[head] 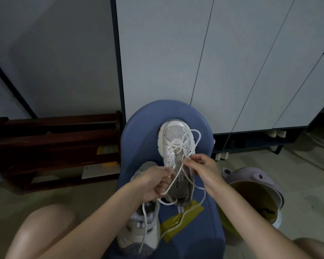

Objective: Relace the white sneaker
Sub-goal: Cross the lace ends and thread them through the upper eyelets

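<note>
Mid-lacing: sneaker (176, 144) lies on the blue stool (138, 128), toe pointing away from the person, heel toward them, long axis running near to far. Lower eyelets crossed, upper ones look unthreaded. Left hand (155, 182) pinches one lace (173, 181) strand; right hand (200, 165) pinches the other near the tongue. Next, probably: feed a tip through the next eyelet, then pull slack even
</note>
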